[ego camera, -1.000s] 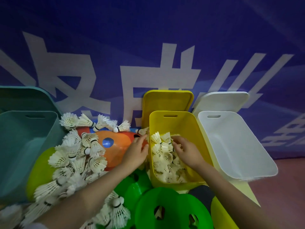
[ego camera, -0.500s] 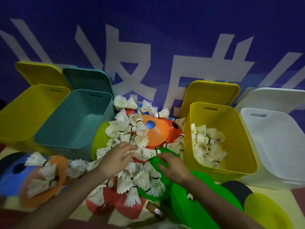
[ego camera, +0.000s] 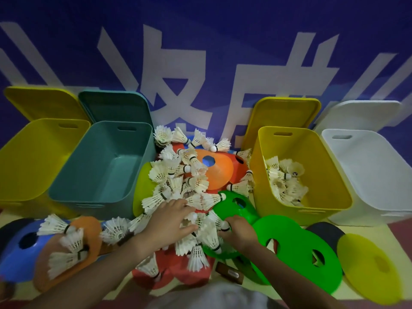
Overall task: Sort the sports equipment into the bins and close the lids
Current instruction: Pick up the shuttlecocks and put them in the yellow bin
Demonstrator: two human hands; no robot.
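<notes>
Both hands back from yellow bin (ego camera: 330, 206) w/ shuttles to the pile (ego camera: 178, 175): left hand (ego camera: 169, 221) fingers spread on shuttlecocks, right hand (ego camera: 238, 230) pinching one, so next load's starting.

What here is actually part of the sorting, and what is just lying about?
Part of the job:
- shuttlecock pile
- disc cones
- yellow bin with shuttlecocks
- teal bin
- far-left yellow bin
- white bin

Just lying about:
- small brown object
- blue banner
</notes>
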